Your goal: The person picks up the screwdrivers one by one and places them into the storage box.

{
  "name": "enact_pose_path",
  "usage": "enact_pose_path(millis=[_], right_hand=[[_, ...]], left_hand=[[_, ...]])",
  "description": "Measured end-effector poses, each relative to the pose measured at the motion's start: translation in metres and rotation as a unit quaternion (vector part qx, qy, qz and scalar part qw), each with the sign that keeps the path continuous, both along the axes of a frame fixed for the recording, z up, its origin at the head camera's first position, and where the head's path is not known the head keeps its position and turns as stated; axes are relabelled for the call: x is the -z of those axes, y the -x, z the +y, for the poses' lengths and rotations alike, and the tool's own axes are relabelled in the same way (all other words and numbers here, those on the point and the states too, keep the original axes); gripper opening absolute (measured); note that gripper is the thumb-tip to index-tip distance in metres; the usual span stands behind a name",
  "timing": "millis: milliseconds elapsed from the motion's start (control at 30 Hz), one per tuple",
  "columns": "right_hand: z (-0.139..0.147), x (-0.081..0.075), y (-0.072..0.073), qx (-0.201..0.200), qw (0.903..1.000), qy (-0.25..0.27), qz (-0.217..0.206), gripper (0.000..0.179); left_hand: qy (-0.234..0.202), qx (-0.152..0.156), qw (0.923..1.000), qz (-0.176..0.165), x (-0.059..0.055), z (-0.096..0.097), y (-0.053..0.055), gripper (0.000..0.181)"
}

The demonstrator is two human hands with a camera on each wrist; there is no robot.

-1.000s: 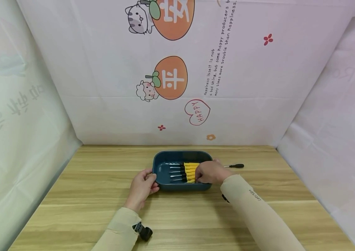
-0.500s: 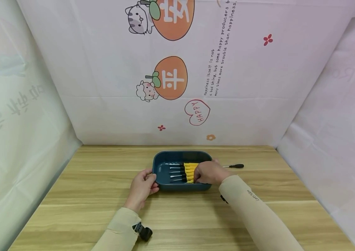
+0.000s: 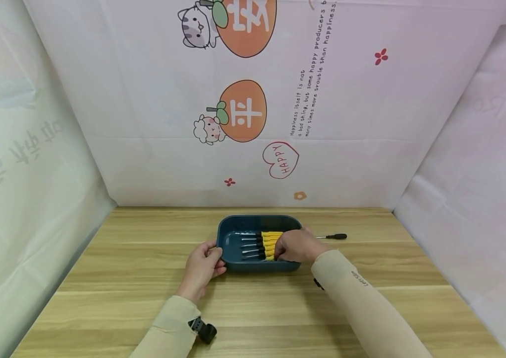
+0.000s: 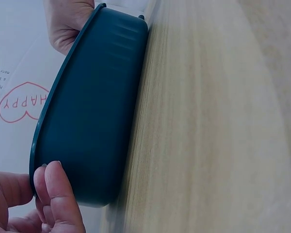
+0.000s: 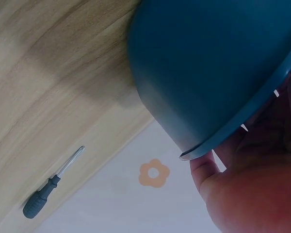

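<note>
A dark blue-green plastic box (image 3: pixel 262 267) stands on the wooden table, its top uncovered. Several screwdrivers with yellow and black handles (image 3: pixel 271 237) lie side by side in it, blades to the left. At the box's near left corner my left hand (image 3: pixel 201 266) grips the rim, thumb above and fingers against the outer wall, as the left wrist view shows. My right hand (image 3: pixel 297 246) reaches over the right end, fingers bent down at the yellow handle ends. Its fingertips are hidden inside, so whether they pinch a handle cannot be seen.
On the table (image 3: pixel 145 278) right of the box lies one screwdriver with a black handle (image 3: pixel 337 236), blade toward the box. A white printed sheet (image 3: pixel 168 174) rises behind the table, and white sheets hang at both sides.
Over the last second my right hand has shifted slightly left along the yellow handles. My left hand and the box have stayed in place.
</note>
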State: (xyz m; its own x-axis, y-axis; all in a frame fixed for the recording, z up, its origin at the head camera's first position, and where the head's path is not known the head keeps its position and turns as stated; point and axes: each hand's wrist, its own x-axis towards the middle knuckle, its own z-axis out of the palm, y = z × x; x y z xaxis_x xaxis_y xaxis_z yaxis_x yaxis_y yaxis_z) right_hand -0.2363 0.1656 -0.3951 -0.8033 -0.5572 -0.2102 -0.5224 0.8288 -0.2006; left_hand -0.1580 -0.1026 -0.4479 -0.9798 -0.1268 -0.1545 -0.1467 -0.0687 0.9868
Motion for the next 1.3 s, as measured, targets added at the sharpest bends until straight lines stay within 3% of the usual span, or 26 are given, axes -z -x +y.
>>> enact_pose_path(millis=[600,1000,1300], right_hand=[[0.0004,0.0009,0.0003,-0.001,1.0,0.006,0.002,0.023],[0.0039,-0.0031,-0.0033,0.001,0.9991,0.041,0.009,0.012],[0.0097,-0.0077,-0.005,0.013,0.9973,0.067,0.026,0.021]], left_hand=[[0.004,0.0,1.0,0.002,-0.0011,-0.0001,-0.0005,0.043],[0.006,0.005,1.0,0.006,-0.0017,-0.0017,-0.002,0.043],[0.002,0.001,1.0,0.003,0.0012,-0.0007,0.0003,0.043]])
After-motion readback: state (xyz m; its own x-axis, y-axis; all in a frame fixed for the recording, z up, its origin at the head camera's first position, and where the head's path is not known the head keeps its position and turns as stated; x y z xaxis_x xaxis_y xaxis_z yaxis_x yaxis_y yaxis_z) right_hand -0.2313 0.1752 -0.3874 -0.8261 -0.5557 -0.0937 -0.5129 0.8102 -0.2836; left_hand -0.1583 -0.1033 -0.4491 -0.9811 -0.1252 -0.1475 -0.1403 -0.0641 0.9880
